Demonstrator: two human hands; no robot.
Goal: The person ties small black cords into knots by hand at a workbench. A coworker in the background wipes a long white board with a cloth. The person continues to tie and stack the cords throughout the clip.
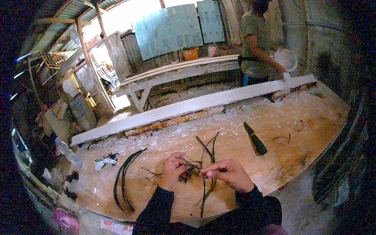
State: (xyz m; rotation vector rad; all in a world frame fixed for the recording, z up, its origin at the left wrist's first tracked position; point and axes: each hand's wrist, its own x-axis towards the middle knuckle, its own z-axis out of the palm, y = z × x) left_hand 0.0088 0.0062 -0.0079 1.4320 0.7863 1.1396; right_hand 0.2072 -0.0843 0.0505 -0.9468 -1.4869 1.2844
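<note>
Over the near middle of the wooden tabletop (231, 147), my left hand (173, 171) is closed with a pinch on a tangle of thin dark wiry strands (188, 172). My right hand (230, 175) pinches the right side of the same tangle between thumb and fingers. Beneath and beside my right hand lie long dark strips (213, 149), partly crossing one another. Left of my left hand rest several curved black strips (124, 176). To the right lies a dark tapered tool (255, 139), perhaps a knife; its exact kind is unclear.
A white-coated long board (188, 107) runs along the table's far edge, where another person (256, 47) touches its right end. A bundle of white cords (105, 161) and a plastic bottle (67, 152) sit at left. Thin wire loops (282, 139) lie at right.
</note>
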